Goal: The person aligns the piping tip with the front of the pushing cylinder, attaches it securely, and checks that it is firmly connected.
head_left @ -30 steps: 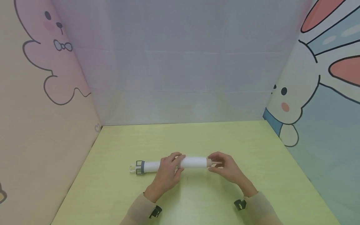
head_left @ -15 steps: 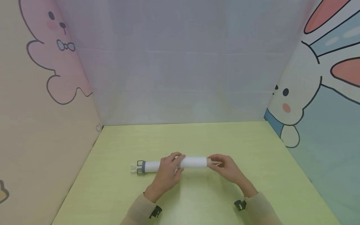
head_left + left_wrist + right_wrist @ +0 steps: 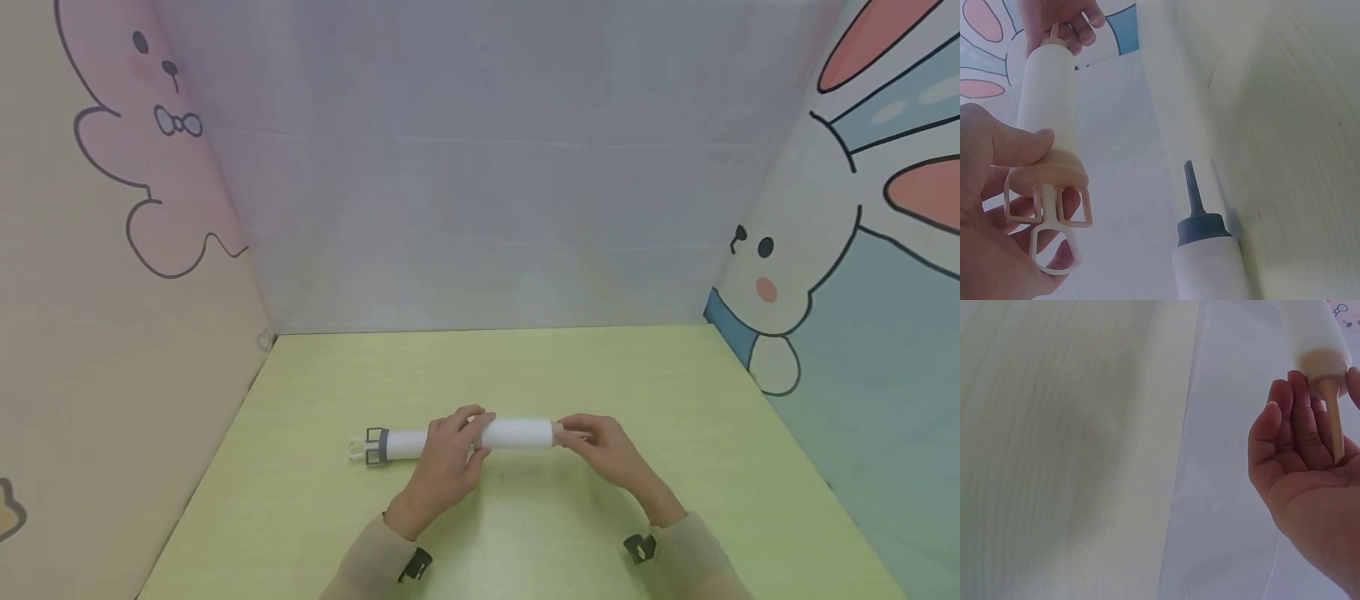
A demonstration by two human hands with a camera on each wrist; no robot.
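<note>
My left hand point(image 3: 450, 458) holds a white-barrelled icing syringe point(image 3: 517, 433) near its beige handle end, with the thumb across the collar. In the left wrist view its square finger loops point(image 3: 1077, 206) and the white plunger ring point(image 3: 1054, 250) show below that thumb. My right hand point(image 3: 603, 446) pinches the beige nozzle cap point(image 3: 1324, 365) at the other end between thumb and fingers. The thin nozzle point(image 3: 1334, 419) points into the palm. Behind my left hand lies a second syringe point(image 3: 405, 444) with a dark grey loop handle; its grey nozzle point(image 3: 1192, 190) shows in the left wrist view.
The yellow-green tabletop point(image 3: 487, 367) meets a pale back wall point(image 3: 480, 208). Side panels carry a pink cartoon figure point(image 3: 168, 200) on the left and a white rabbit point(image 3: 787, 250) on the right.
My right hand's fingers, spread around the nozzle end a second ago, have drawn in onto the cap. The left hand and both syringes have stayed in place.
</note>
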